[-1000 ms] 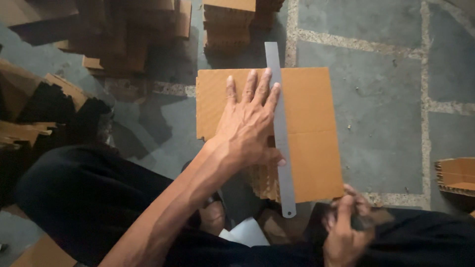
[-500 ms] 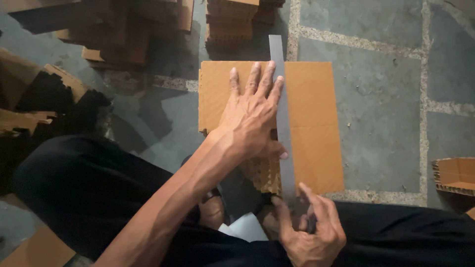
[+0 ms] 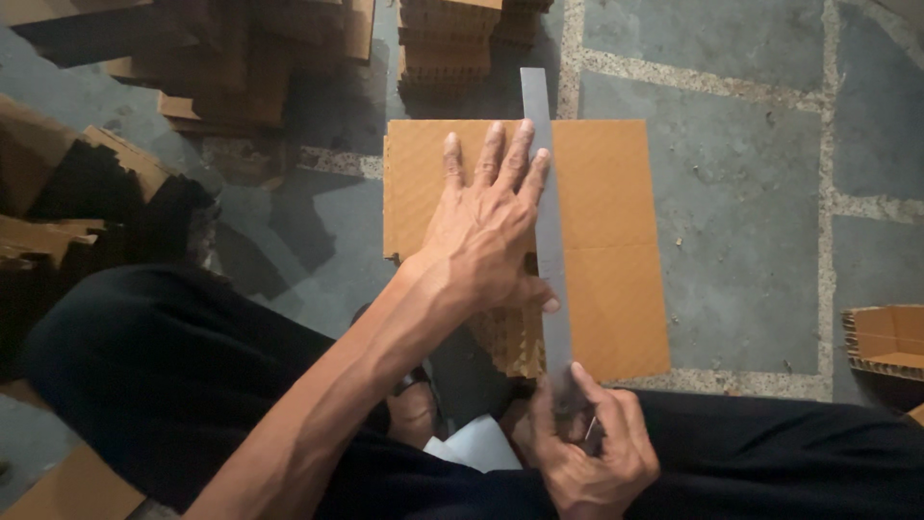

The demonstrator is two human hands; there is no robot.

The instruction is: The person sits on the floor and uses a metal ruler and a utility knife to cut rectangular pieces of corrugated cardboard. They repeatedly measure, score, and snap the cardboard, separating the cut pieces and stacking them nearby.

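A brown corrugated cardboard sheet (image 3: 616, 241) lies flat on the grey floor. A long grey metal ruler (image 3: 547, 217) runs across it from the far edge toward me. My left hand (image 3: 486, 226) lies flat with fingers spread, pressing on the cardboard and the ruler's left edge, the thumb against the ruler. My right hand (image 3: 592, 453) is closed around a small thin blade (image 3: 589, 429) at the ruler's near end, by the sheet's near edge. A ragged corrugated piece (image 3: 505, 337) shows beneath the sheet near my left wrist.
Stacks of cut cardboard (image 3: 448, 39) stand at the back, with more heaped at the left (image 3: 87, 183). A small open cardboard box (image 3: 885, 342) sits at the right edge. My legs in black trousers (image 3: 173, 385) fill the foreground, with a foot in a sandal (image 3: 416, 409).
My right hand has moved left from the lower right up to the ruler's near end. My left hand has stayed pressed on the ruler and sheet.
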